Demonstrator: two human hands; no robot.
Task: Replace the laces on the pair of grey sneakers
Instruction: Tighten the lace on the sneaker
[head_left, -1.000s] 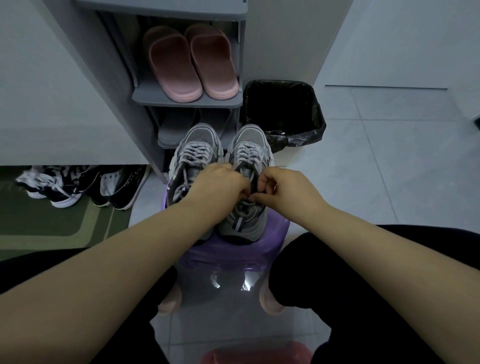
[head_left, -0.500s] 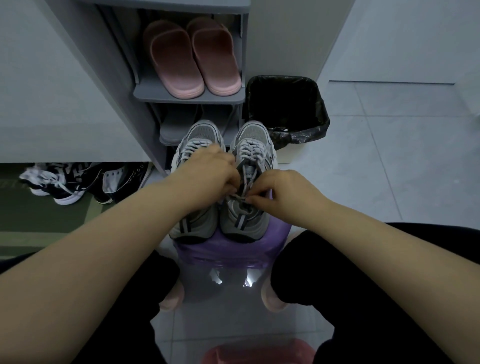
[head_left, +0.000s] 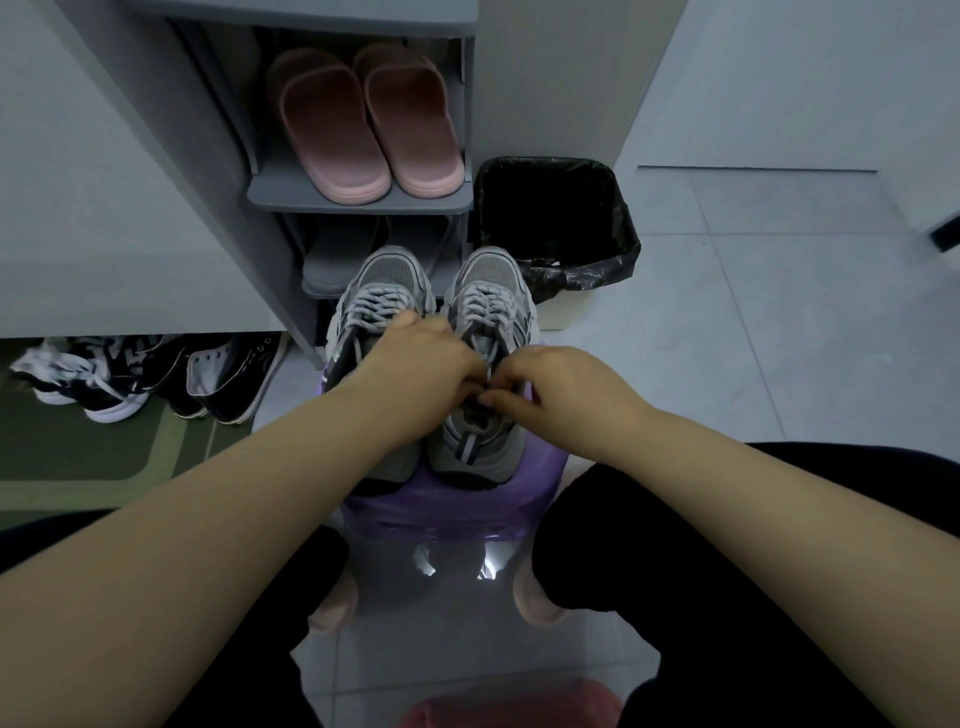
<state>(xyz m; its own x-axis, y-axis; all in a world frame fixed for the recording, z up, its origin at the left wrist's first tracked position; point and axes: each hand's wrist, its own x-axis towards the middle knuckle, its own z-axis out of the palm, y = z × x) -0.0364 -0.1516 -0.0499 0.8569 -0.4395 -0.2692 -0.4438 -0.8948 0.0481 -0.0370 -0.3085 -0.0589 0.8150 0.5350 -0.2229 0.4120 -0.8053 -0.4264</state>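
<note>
Two grey sneakers stand side by side, toes pointing away, on a purple stool (head_left: 457, 512). The left sneaker (head_left: 382, 291) and the right sneaker (head_left: 491, 288) both carry pale laces. My left hand (head_left: 415, 374) lies over the gap between the shoes, its curled fingers at the right sneaker's upper lacing. My right hand (head_left: 558, 387) meets it there, thumb and fingers pinching the lace near the tongue. The lace ends are hidden under my fingers.
A grey shoe rack (head_left: 358, 200) with pink slippers (head_left: 366, 122) stands just behind the stool. A bin with a black bag (head_left: 556, 223) sits at its right. Dark sneakers (head_left: 156, 376) lie on a green mat (head_left: 78, 452) at the left. My knees flank the stool.
Both hands stay at the right sneaker's lacing; my right hand has shifted slightly up and closer to the left hand. The view has tilted a little.
</note>
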